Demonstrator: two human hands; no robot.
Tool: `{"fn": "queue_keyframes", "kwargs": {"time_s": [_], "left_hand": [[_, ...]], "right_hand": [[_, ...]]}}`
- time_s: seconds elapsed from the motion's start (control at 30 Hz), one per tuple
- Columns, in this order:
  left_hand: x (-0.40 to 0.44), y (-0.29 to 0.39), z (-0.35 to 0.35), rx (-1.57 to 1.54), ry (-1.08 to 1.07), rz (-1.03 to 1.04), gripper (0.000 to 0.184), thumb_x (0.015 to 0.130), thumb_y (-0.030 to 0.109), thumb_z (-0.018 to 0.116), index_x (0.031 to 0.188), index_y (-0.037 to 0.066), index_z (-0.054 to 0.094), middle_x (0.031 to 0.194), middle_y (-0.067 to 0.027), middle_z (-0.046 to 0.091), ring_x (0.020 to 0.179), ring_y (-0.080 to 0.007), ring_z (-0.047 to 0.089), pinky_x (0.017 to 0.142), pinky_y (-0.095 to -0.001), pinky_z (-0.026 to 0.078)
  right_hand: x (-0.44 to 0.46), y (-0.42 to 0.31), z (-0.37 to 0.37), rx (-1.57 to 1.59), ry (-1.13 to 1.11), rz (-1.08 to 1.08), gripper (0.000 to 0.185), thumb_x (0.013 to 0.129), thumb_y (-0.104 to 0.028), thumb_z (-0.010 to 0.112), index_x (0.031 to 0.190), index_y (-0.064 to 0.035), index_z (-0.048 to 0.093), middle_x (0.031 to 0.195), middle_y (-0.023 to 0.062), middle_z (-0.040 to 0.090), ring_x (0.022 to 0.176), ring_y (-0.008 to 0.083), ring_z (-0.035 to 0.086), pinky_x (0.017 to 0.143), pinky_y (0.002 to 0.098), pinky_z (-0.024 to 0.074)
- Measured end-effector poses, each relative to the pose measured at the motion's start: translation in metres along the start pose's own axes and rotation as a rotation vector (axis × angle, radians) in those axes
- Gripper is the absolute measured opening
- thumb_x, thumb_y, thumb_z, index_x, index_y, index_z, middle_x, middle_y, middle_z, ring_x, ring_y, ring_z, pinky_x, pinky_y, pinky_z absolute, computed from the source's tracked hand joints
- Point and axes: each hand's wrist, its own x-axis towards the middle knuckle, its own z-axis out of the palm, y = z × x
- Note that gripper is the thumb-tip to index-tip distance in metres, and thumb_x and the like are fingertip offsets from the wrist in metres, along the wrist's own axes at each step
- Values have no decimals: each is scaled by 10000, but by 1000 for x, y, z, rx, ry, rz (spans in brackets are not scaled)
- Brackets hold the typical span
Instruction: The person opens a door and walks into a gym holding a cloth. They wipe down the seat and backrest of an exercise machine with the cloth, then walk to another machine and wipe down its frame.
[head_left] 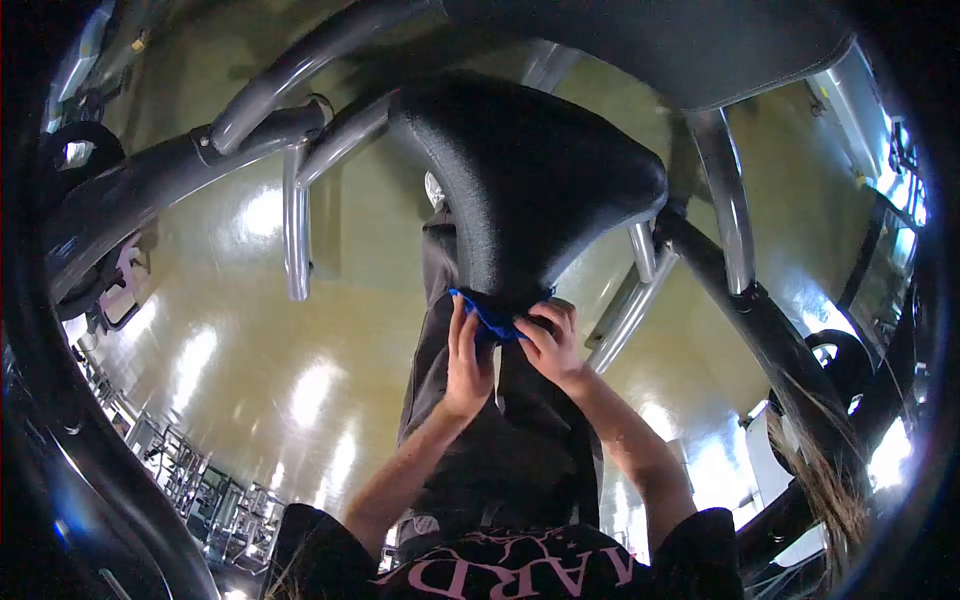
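A blue cloth (492, 316) lies against the near, narrow end of a black padded seat (515, 170). My left hand (468, 360) is on the cloth's left side, its fingers pressing it to the seat's edge. On the other side, my right hand (552, 343) grips the cloth with bent fingers and the thumb toward the middle. Both hands are close together, and part of the cloth is hidden under the fingers and the seat's edge.
A black backrest pad (660, 45) rises beyond the seat. Metal tubes (297, 225) of the exercise machine flank it, with a thick frame bar (745, 325) on the right. Shiny floor (270, 330) reflects lights, and gym equipment (200, 480) stands at far left.
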Motion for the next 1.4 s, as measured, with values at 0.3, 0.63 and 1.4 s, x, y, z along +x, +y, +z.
{"fn": "queue_keyframes", "kwargs": {"time_s": [0.3, 0.63, 1.4], "left_hand": [[2, 10, 19, -1378, 403, -807, 449, 838, 212, 384, 1261, 117, 270, 1202, -66, 386, 1104, -187, 397, 933, -325, 319], [56, -21, -2, -1068, 376, -951, 343, 907, 248, 372, 1129, -4, 442, 1065, -58, 505, 987, -127, 468, 858, -259, 361], [210, 0, -51, 289, 15, 158, 402, 817, 71, 464, 1194, -39, 378, 1273, -227, 331, 1202, -372, 283, 992, -404, 260]], "right_hand": [[83, -33, 2, -52, -271, -69, 231, 637, -101, 557, 866, -71, 572, 906, 60, 490, 859, 257, 472, 705, 339, 446], [160, -22, 40, -352, -540, -306, 95, 636, -132, 575, 696, -59, 588, 881, 80, 500, 960, 218, 439, 777, 295, 425], [218, 17, -5, -334, 184, 226, 185, 646, -6, 597, 823, -47, 559, 918, 82, 518, 879, 287, 479, 759, 364, 423]]}}
